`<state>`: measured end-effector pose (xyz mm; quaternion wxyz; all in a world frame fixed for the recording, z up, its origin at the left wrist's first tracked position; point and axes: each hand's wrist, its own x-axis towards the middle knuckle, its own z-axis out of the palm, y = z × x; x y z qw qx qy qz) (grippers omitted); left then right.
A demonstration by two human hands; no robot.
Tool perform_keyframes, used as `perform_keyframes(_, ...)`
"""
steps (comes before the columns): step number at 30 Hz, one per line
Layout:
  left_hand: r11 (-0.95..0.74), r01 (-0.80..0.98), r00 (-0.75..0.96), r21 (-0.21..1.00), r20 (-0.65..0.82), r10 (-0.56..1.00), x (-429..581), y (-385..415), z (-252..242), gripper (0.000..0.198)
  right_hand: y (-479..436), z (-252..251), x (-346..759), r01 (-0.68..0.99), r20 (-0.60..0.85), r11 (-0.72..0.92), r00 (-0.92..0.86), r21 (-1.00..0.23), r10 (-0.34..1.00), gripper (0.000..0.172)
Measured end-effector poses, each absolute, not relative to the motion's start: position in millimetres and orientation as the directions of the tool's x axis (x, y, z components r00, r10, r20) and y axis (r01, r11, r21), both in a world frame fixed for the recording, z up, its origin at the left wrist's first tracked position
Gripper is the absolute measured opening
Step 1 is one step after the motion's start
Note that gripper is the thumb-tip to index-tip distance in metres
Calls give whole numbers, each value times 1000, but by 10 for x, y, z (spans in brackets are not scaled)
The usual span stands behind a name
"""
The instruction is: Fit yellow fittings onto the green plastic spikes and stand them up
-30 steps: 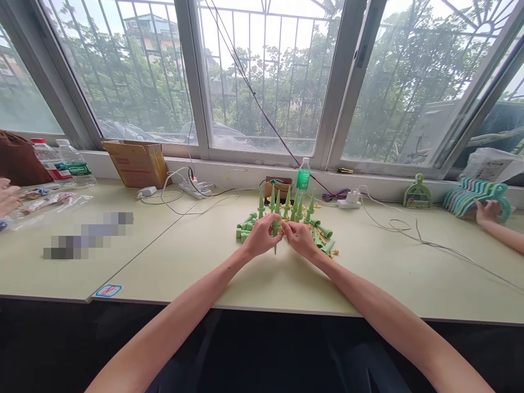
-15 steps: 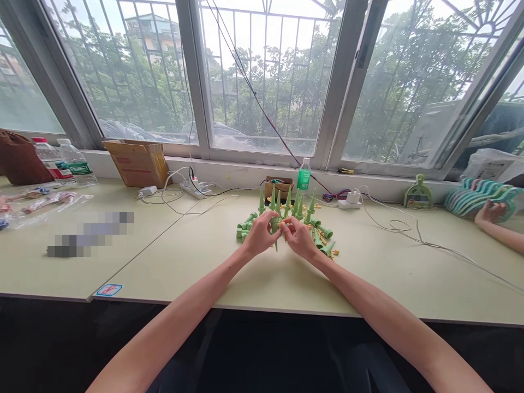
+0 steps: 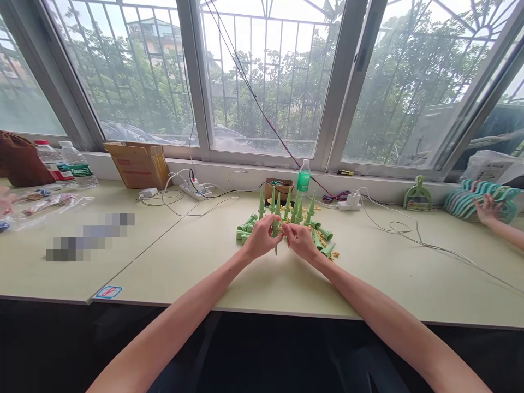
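My left hand [image 3: 260, 238] is closed around a green plastic spike [image 3: 275, 227], held point down over the table. My right hand [image 3: 301, 240] meets it from the right, thumb and fingers pinched at a small yellow plastic piece [image 3: 282, 231] beside the spike; the fingers partly hide it. Just behind both hands, several green spikes [image 3: 300, 209] stand point up. Short green pieces [image 3: 241, 235] lie by my left hand. More green cone-shaped parts [image 3: 325, 233] lie right of my right hand, among scattered small yellow pieces [image 3: 335, 254].
Behind the spikes are a small cardboard box [image 3: 279, 188] and a green-labelled bottle [image 3: 303, 177]. White cables [image 3: 417, 232] cross the table on the right. Another person's hand [image 3: 488, 209] touches teal hangers [image 3: 462, 199]. A larger carton [image 3: 139, 166] stands back left.
My right hand has shifted slightly, its fingers now more closed, while my left still holds the spike. At the far right, the other person's hand has opened slightly on the hangers.
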<state>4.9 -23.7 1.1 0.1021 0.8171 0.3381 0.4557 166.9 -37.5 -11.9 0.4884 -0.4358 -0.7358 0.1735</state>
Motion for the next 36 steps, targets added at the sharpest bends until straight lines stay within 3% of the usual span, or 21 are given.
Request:
perform_keyframes(4, -744, 471, 337, 474, 683, 648, 60, -234, 11, 27, -377, -113, 1665, 498, 560, 534, -110, -683, 821, 55)
perform_keyframes(9, -730, 492, 280, 474, 708, 648, 59, -210, -1, 29, -394, -112, 1661, 430, 552, 537, -103, -726, 828, 33)
perform_keyframes(13, -729, 498, 287, 470, 704, 650, 57, -212, -2, 27, -406, -120, 1657, 375, 552, 568, -161, -732, 818, 26)
perform_keyframes(25, -751, 473, 358, 461, 679, 642, 52, -224, -5, 28, -321, -160, 1677, 527, 601, 552, -94, -647, 794, 47)
perform_keyframes(32, -736, 479, 307, 478, 695, 651, 57, -212, -3, 25, -398, -113, 1663, 444, 556, 560, -152, -700, 817, 27)
perform_keyframes(36, -741, 477, 321, 471, 692, 647, 55, -219, -2, 26, -386, -121, 1667, 453, 571, 572, -155, -684, 806, 26)
